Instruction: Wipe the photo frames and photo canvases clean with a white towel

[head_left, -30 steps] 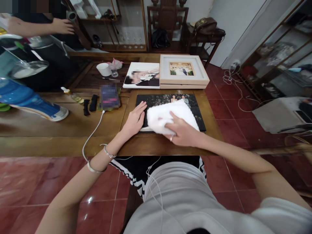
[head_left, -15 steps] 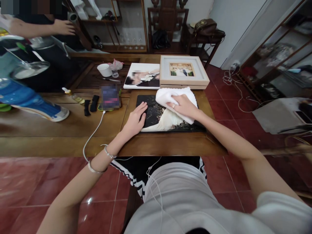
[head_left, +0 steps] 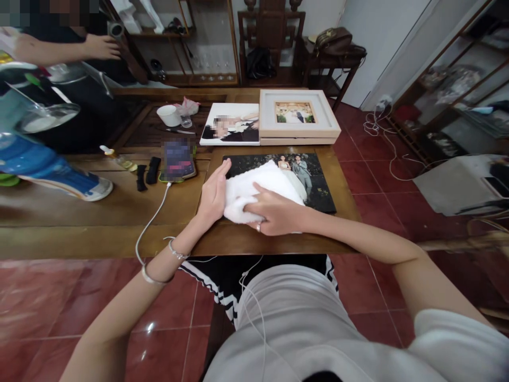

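A dark wedding photo panel (head_left: 321, 183) lies flat on the wooden table in front of me, showing two people in wedding clothes. My right hand (head_left: 276, 211) grips a folded white towel (head_left: 260, 183) and presses it on the panel's left and near part, which the cloth covers. My left hand (head_left: 213, 192) stands on edge at the panel's left side, fingers stretched out and together, touching or very close to the towel. Just beyond the panel lie a white-edged photo panel (head_left: 230, 124) and a pale box frame (head_left: 300, 116) with a small picture.
Left of the panel lie a phone (head_left: 178, 159) on a white cable (head_left: 149, 223), black strips (head_left: 147, 174) and a small dropper bottle (head_left: 119, 158). A big blue bottle (head_left: 47, 167) and a white cup (head_left: 169, 115) stand farther left. Another person's hand (head_left: 102, 48) shows at the back left.
My right hand has wiped the towel from the panel's upper right to its lower left, uncovering the pictured couple. My left hand has turned from lying flat to standing on edge.
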{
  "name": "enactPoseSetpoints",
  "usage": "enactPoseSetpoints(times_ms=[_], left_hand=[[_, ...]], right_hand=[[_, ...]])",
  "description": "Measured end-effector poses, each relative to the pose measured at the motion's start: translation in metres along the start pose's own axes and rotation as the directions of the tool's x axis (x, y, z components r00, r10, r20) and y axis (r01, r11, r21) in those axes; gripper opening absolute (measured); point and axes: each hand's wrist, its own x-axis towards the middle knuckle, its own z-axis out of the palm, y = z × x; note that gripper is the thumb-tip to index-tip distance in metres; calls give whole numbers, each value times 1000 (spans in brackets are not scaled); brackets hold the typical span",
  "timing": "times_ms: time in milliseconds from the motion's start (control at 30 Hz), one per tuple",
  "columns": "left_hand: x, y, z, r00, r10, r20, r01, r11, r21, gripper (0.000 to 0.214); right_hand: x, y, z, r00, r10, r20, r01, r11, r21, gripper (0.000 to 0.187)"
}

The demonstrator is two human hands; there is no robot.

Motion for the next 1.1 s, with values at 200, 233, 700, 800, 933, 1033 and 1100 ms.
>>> enactPoseSetpoints(times_ms=[200,233,700,800,933,1033,1100], left_hand=[[1,-4,5,985,36,169,-56,992,112,46],[1,-5,6,981,40,187,-62,992,112,44],[1,-9,7,979,51,198,-75,991,115,37],[1,-12,7,979,40,199,-68,988,135,38],[1,-13,8,978,42,206,-73,987,144,38],[1,-11,8,978,53,202,-82,987,138,38],[1,-10,8,978,62,199,-90,986,138,39]], right_hand=[[-43,-2,-25,974,222,35,-224,971,85,15],[-47,5,-29,960,281,22,-282,956,77,17],[59,96,-28,872,446,-200,-343,849,402,28],[89,96,-24,906,392,-161,-308,870,386,26],[97,101,-21,906,387,-173,-304,877,371,20],[74,108,-26,893,414,-177,-325,865,382,22],[50,112,-33,872,451,-190,-354,849,392,23]])
